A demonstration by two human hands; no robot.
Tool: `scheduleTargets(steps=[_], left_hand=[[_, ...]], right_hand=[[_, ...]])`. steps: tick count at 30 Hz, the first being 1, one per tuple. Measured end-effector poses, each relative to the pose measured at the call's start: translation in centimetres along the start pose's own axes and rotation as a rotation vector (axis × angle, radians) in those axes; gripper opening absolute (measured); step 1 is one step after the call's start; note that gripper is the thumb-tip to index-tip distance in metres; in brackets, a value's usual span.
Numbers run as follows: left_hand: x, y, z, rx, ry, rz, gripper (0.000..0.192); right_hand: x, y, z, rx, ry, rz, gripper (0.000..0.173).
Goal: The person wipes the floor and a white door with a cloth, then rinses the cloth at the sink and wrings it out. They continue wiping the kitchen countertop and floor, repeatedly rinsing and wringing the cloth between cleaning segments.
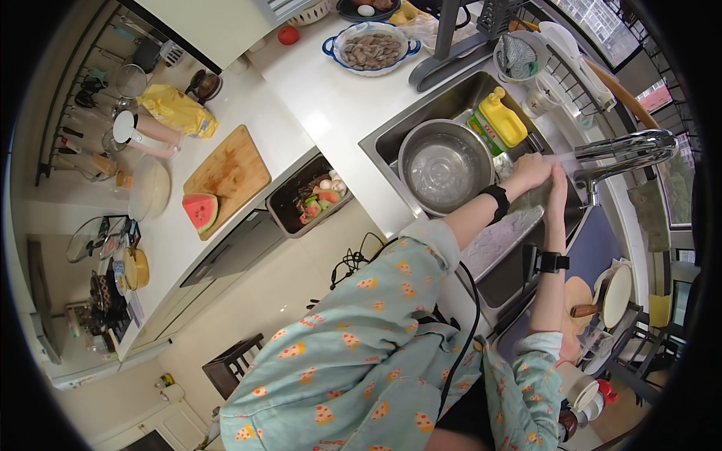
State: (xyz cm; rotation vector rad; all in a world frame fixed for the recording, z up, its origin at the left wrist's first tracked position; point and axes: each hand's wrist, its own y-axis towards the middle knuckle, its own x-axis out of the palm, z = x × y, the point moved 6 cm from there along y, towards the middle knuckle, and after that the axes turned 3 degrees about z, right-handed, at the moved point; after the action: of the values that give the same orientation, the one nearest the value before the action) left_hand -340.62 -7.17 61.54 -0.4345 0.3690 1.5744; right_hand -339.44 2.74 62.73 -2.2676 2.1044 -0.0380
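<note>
My left hand and my right hand are close together, touching, under the spout of a chrome faucet. A pale stream of water runs onto them. No object shows between them, though the left fingertips are hidden. Both wrists wear black straps. Below the hands lies a stainless steel sink. On its far-left side sits a round metal basin holding clear water. A yellow detergent bottle with a green label stands beside the basin. Whitish water or foam covers part of the sink floor nearer me.
A blue-handled dish of raw shrimp and a tomato are on the back counter. On the left counter, a watermelon wedge rests on a wooden cutting board. A scrap bin hangs at the counter edge. A black cable crosses my sleeve.
</note>
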Motion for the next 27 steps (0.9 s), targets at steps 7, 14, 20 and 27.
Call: scheduleTargets(steps=[7,14,20,27], left_hand=[[-0.7,-0.4,0.5,-0.162,-0.208,0.081,0.045],[-3.4,-1.7,1.6,0.014,0.056,0.11,0.043],[-4.7,-2.5,-0.3,-0.309,-0.089,0.158,0.06],[-2.6,-1.8,-1.6,-0.305,-0.146,0.07,0.081]], right_hand=[[-2.3,-0.4,2.1,0.308,0.112,0.055,0.041],[-1.9,2.0,3.8,-0.118,-0.277,-0.085,0.026],[1.8,1.4,1.0,-0.042,-0.068,0.092,0.032],[3.7,0.5,0.5,0.2,0.038,0.147,0.044]])
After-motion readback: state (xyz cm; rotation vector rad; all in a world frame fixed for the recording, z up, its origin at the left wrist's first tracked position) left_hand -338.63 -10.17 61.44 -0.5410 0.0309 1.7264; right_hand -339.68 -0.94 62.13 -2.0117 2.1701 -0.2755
